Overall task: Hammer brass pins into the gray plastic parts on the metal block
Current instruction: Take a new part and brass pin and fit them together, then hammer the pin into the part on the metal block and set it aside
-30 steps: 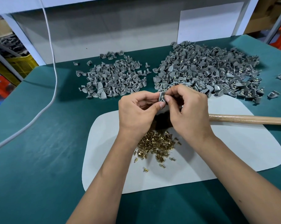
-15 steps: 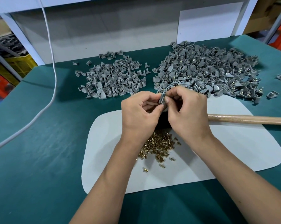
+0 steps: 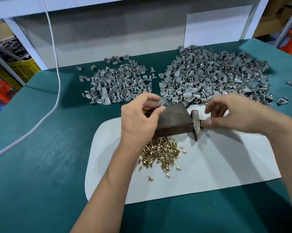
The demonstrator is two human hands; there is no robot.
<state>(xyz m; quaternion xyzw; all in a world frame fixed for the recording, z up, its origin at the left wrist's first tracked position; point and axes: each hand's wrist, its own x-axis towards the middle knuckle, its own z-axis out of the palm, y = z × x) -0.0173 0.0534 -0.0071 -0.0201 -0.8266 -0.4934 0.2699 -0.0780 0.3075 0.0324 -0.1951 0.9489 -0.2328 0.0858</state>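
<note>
Head view: left hand [image 3: 140, 118] pinches a gray part [image 3: 162, 103] at the far left corner of the block [image 3: 174, 119]. Right hand [image 3: 239, 113], fingers loosely curled, holds nothing and hovers over the hammer [image 3: 196, 122], whose head lies against the block's right side, handle running right under the hand. Pins [image 3: 160, 151] lie just near of the block. Right hand is nearer the hammer; open mat [image 3: 226, 165] lies beyond.

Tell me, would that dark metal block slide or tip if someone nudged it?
The metal block looks solid and squat, so it is probably heavy and unlikely to tip. It sits flat on the white mat, which likely resists sliding.
</note>
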